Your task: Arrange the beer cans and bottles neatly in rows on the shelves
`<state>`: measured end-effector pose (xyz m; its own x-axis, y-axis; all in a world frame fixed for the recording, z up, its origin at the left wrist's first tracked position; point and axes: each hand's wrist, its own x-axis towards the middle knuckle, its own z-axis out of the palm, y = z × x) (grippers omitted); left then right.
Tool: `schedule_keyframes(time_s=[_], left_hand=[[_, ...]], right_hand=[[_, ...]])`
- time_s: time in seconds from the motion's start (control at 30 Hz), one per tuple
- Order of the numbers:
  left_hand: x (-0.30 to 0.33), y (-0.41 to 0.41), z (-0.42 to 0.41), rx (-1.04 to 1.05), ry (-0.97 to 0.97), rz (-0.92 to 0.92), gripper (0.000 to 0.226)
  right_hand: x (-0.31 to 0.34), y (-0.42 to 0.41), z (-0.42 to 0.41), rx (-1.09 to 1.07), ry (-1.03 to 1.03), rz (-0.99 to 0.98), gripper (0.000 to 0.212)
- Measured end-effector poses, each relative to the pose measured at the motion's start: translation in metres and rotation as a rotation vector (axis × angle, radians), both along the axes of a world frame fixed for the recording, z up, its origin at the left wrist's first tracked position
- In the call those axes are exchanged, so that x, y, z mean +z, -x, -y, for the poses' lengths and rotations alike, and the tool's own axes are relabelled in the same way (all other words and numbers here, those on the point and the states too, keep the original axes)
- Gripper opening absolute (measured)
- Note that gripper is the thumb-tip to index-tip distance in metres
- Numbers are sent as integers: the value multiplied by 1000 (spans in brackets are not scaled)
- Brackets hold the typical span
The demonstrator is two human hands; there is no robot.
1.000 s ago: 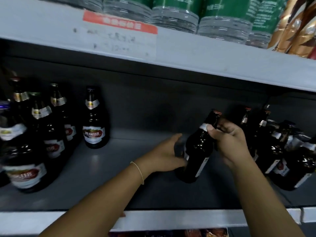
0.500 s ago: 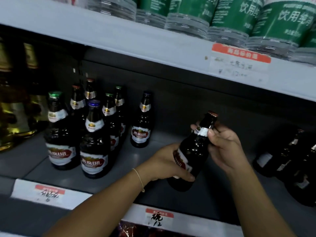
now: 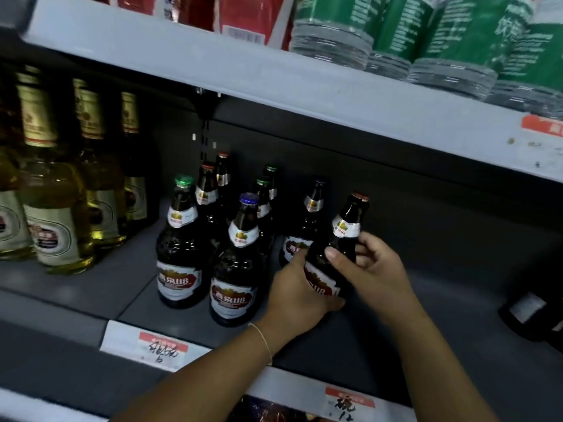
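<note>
Your two hands hold one brown bottle [image 3: 341, 248] over the grey shelf [image 3: 396, 339], towards its middle and just right of the standing group. The bottle leans a little, its red cap up and to the right, its label facing you. Your left hand [image 3: 300, 295] wraps the lower body, fingers curled round the label and thumb under the base edge; a thin band [image 3: 262, 336] circles that wrist. Your right hand [image 3: 370, 266] grips the shoulder and neck of the bottle, thumb across the front, fingers [image 3: 367, 239] curled behind just under the neck label. Whether the base touches the shelf you cannot tell; your left hand hides it.

Just behind and left of the held bottle stands a blue-capped bottle [image 3: 307, 220], touching or nearly touching it. Further left, the group [image 3: 213, 239] of brown bottles stands upright in two rough rows running back from the front edge: a green-capped bottle [image 3: 179, 242] and a second blue-capped one [image 3: 236, 263] in front, more behind them with red and green caps.

At the left end of the shelf stand pale bottles [image 3: 61, 208] with gold necks, apart from the brown group. At the right end, dark bottles [image 3: 530, 315] lie half out of view. Price tags [image 3: 155, 347] hang on the front edge. On the upper shelf [image 3: 274, 83] sit green-labelled water bottles [image 3: 396, 35] and red packs [image 3: 243, 13].
</note>
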<state>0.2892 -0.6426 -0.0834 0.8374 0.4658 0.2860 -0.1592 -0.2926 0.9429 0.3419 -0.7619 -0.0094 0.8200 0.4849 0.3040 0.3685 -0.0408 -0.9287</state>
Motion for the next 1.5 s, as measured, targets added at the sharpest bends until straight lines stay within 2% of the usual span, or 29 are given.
schedule_keyframes(time_s=[0.4,0.7,0.8,0.9,1.0,1.17,1.3,1.5], left_hand=[[-23,-2,-13,79,-70,63,80],[-31,17,-15,49,-219,-89,104],[-37,23,-15,39,-271,-92,100],[-42,26,-18,44,-303,-79,90],[-44,28,-21,52,-305,-74,85],[-42,29,-24,78,-258,-18,78],[-42,30,-25,85,-254,-17,82],[-40,31,-24,36,-297,-119,95]], right_hand=[[-25,-3,-34,-24,-61,-53,34],[-34,-13,-44,87,9,84,43],[-38,-14,-44,87,24,112,45],[-51,-9,-41,-14,52,139,49],[-72,-3,-33,-116,113,95,51],[-97,0,-27,-61,179,-15,56],[-100,-3,-32,-78,146,-33,49],[-109,-4,-35,-94,126,-16,49]])
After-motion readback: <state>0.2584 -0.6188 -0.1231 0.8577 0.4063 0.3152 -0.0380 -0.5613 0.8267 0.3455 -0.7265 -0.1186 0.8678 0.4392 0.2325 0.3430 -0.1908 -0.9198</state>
